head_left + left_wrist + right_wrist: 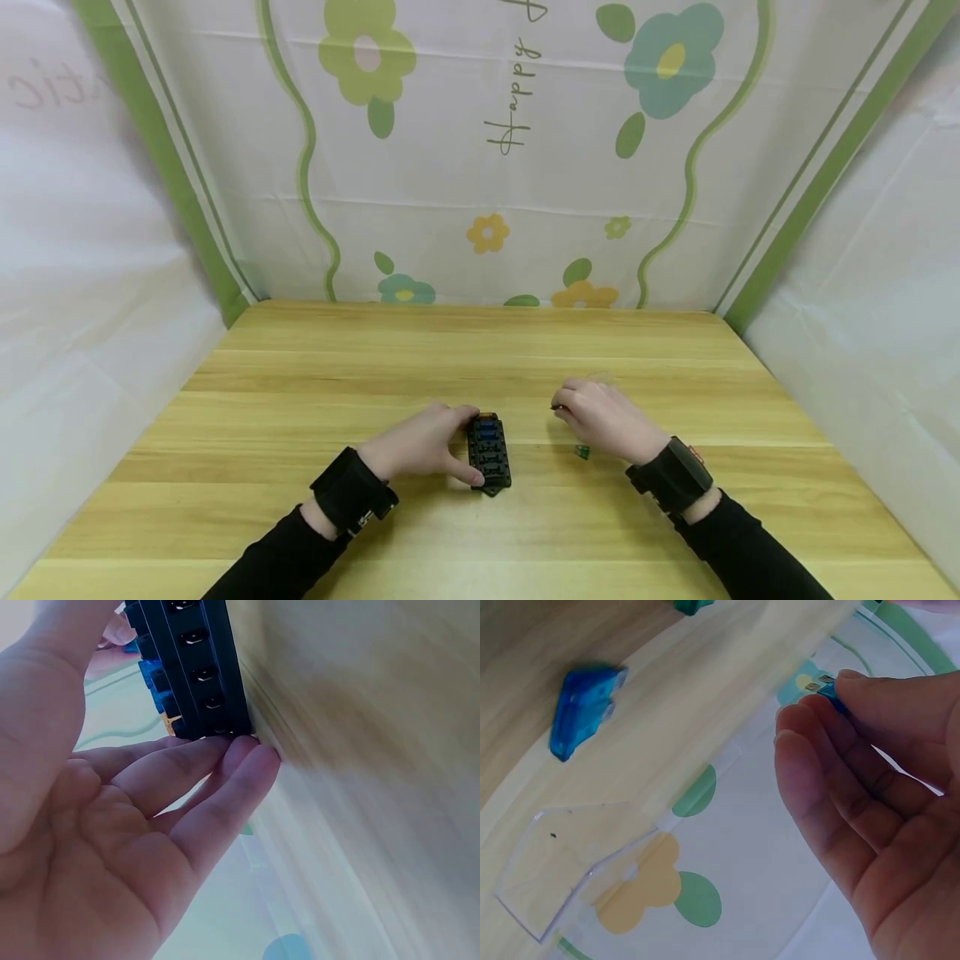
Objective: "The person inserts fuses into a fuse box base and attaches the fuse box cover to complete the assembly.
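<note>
A long black plastic block with a row of slots (pixel 489 457) is held at a wooden tabletop by the left hand (pixel 420 442), its near end met by the thumb and its far end by the fingertips. A small translucent blue plastic piece with metal prongs (pixel 830 695) is pinched between thumb and fingers of the right hand (pixel 600 417), the prongs left exposed. From that pinch, the block is found to the left and slightly nearer the wearer, across a strip of bare wood; its long axis is pointed away from the body, and by the left hand alone is it touched. Blue inserts (pixel 488 430) are seated towards its far end, while darker slots are seen nearer the thumb. By the right wrist, a translucent green piece (pixel 582 452) is left on the pale, striped wooden table (pixel 600 533); a second translucent blue piece (pixel 585 712) and a clear plastic cover (pixel 570 862) are also shown there. The workspace is enclosed by white fabric sheets (pixel 450 167), the far one printed with flowers and edged in green.
</note>
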Demonstrator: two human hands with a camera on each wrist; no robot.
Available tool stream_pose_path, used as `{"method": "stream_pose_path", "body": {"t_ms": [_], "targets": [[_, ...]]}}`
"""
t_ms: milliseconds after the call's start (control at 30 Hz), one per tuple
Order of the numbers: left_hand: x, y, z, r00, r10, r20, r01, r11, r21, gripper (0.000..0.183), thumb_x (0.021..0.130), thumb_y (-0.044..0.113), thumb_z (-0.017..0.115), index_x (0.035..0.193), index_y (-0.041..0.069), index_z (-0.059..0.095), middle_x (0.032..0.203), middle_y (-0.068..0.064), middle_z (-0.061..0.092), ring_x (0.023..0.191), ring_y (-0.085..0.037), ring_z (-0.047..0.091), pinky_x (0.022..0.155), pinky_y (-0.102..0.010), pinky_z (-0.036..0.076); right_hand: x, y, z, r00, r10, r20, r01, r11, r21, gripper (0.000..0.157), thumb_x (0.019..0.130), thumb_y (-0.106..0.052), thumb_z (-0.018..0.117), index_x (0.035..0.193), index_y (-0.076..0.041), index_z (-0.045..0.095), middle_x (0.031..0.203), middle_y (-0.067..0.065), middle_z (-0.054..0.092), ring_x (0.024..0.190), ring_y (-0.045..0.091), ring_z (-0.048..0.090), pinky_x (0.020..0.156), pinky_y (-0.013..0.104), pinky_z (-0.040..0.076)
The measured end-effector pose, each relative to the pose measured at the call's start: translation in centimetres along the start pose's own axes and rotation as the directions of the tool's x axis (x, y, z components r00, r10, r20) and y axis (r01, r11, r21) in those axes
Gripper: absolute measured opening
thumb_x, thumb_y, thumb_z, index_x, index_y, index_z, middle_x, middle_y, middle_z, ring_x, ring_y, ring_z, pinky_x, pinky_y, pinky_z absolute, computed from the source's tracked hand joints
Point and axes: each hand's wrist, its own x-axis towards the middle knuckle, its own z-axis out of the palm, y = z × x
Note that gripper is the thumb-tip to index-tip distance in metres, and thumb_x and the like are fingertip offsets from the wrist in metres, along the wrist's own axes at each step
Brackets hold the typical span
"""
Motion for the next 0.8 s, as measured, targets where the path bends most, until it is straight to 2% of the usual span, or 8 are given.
{"method": "stream_pose_path", "body": {"t_ms": [200, 433, 800], "targets": [[-0.1, 0.1, -0.2, 1.000, -0.004, 0.008, 0.004, 1.000, -0.010, 0.100, 0.070, 0.058, 0.075, 0.140, -0.005, 0.040, 0.123, -0.010, 0.058, 0.107, -0.016, 0.055, 0.094, -0.030, 0.041, 0.3, -0.4, 0.0, 0.999, -0.030, -0.022, 0.030, 1.000, -0.005, 0.006, 0.087, -0.012, 0.069, 0.093, -0.010, 0.070, 0.085, -0.003, 0.060, 0.073, 0.008, 0.060, 0.063, 0.020, 0.047], [-0.1, 0.2, -0.3, 1.000, -0.005, 0.022, 0.006, 1.000, -0.004, 0.101, 0.071, 0.058, 0.074, 0.140, -0.007, 0.040, 0.126, -0.012, 0.057, 0.114, -0.020, 0.053, 0.095, -0.031, 0.040, 0.4, -0.9, 0.0, 0.998, -0.047, -0.038, 0.047, 0.999, 0.003, 0.005, 0.087, -0.011, 0.068, 0.092, -0.010, 0.069, 0.085, -0.003, 0.059, 0.071, 0.007, 0.059, 0.062, 0.018, 0.045], [-0.1, 0.2, -0.2, 1.000, -0.003, 0.017, 0.003, 1.000, 0.017, 0.099, 0.072, 0.059, 0.073, 0.139, -0.007, 0.041, 0.124, -0.012, 0.058, 0.110, -0.016, 0.055, 0.093, -0.029, 0.041, 0.9, -2.1, -0.1, 0.996, -0.077, -0.046, 0.079, 0.995, 0.056, 0.005, 0.088, -0.009, 0.066, 0.091, -0.010, 0.069, 0.085, -0.003, 0.058, 0.072, 0.007, 0.059, 0.061, 0.018, 0.045]]}}
